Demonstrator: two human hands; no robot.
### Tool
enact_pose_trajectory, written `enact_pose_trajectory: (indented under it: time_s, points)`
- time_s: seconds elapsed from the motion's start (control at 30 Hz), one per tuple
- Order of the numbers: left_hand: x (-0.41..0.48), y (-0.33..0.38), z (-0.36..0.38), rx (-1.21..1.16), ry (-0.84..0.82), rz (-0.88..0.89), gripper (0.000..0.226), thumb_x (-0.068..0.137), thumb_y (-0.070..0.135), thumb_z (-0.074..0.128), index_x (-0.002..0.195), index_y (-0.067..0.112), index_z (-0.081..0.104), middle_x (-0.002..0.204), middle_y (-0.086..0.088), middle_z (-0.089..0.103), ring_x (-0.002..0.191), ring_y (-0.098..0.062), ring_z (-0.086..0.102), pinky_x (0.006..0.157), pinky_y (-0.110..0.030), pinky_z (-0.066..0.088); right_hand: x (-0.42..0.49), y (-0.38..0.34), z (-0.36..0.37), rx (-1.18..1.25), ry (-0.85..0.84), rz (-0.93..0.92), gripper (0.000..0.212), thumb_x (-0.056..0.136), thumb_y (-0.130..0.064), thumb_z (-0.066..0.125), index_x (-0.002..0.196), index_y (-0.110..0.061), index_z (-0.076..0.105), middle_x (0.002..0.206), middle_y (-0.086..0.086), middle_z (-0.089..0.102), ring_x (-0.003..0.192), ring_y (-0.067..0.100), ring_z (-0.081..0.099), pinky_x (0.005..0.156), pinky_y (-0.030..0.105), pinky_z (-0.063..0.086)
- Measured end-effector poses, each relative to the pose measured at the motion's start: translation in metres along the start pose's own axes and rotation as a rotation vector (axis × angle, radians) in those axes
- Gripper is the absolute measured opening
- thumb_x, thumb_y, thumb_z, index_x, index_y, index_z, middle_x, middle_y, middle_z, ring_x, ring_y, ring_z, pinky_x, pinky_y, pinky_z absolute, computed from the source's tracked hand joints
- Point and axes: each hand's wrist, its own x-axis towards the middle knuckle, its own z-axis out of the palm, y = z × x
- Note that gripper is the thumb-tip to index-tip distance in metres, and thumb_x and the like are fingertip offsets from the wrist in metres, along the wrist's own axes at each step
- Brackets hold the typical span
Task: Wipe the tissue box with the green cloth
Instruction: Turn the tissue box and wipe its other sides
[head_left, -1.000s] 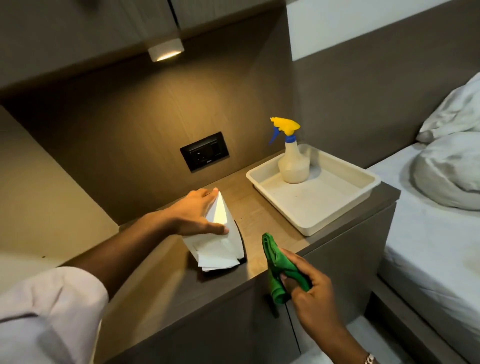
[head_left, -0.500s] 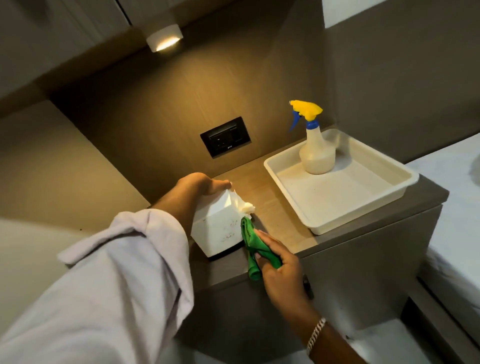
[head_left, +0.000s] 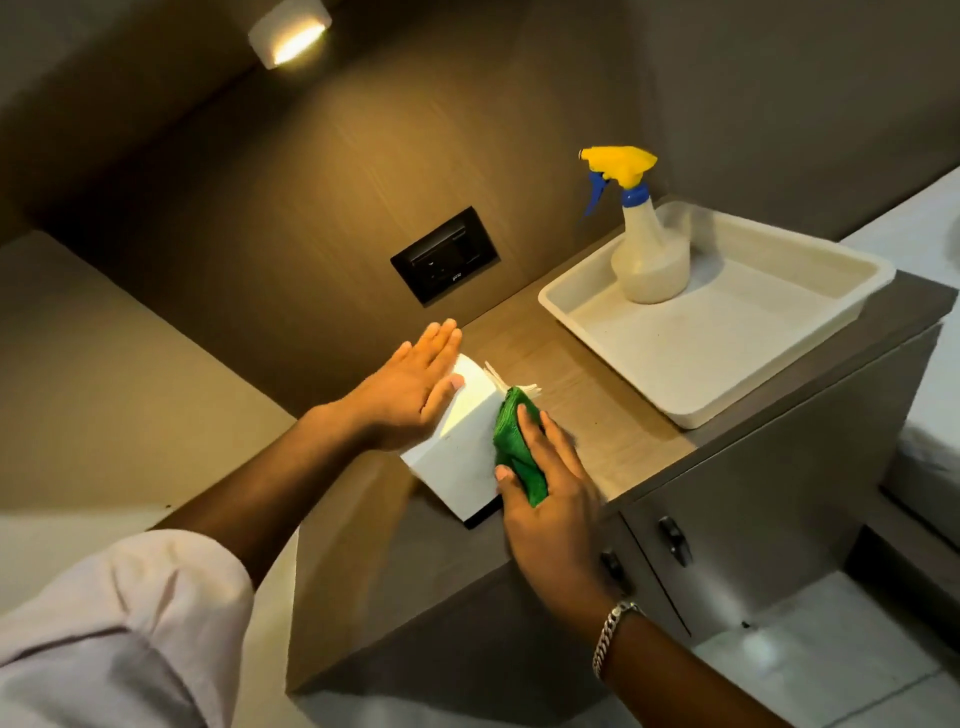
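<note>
A white tissue box (head_left: 460, 454) stands on the wooden bedside cabinet (head_left: 613, 426), with white tissue sticking out of its top. My left hand (head_left: 408, 392) lies flat against the box's left side, fingers straight and together, steadying it. The folded green cloth (head_left: 517, 452) is pressed against the box's right face by my right hand (head_left: 550, 483), which grips the cloth between thumb and fingers. The right hand is slightly blurred.
A cream plastic tray (head_left: 675, 410) sits on the cabinet to the right, holding a spray bottle (head_left: 649, 254) with a yellow and blue trigger. A black wall socket (head_left: 444, 254) is behind the box. Cabinet door knobs (head_left: 672, 538) face me below. A white bed (head_left: 930, 332) lies at the right.
My right hand has brought the green cloth up from the cabinet's front edge onto the box's right face. My left hand has shifted from the box's top to flat on its left side.
</note>
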Motion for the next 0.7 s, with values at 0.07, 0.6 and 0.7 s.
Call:
enact_pose_trajectory:
  time_s: [0.07, 0.6, 0.7]
  points:
    - [0.0, -0.012, 0.012, -0.084, 0.099, 0.206, 0.06, 0.099, 0.041, 0.014, 0.149, 0.019, -0.01, 0.16, 0.0, -0.016, 0.145, -0.011, -0.019, 0.121, -0.042, -0.003, -0.007, 0.0, 0.018, -0.033, 0.091, 0.019, 0.064, 0.087, -0.028, 0.061, 0.14, -0.045, 0.03, 0.153, -0.005, 0.034, 0.134, 0.021, 0.035, 0.103, 0.043, 0.044]
    - [0.023, -0.028, 0.026, -0.221, 0.191, 0.404, 0.064, 0.095, 0.048, 0.015, 0.151, 0.021, 0.0, 0.162, 0.002, -0.006, 0.146, -0.011, -0.014, 0.121, -0.041, -0.001, -0.053, -0.01, 0.084, -0.242, 0.243, -0.19, 0.085, 0.07, 0.0, 0.054, 0.134, -0.054, 0.037, 0.149, -0.034, 0.019, 0.135, 0.011, 0.023, 0.1, 0.042, 0.041]
    - [0.022, -0.026, 0.026, -0.207, 0.195, 0.388, 0.064, 0.095, 0.048, 0.014, 0.151, 0.022, -0.002, 0.162, 0.002, -0.008, 0.146, -0.011, -0.015, 0.121, -0.041, -0.003, -0.069, 0.013, 0.075, -0.329, 0.123, -0.297, 0.084, 0.064, 0.001, 0.057, 0.13, -0.049, 0.047, 0.149, -0.023, 0.031, 0.132, 0.02, 0.031, 0.101, 0.04, 0.037]
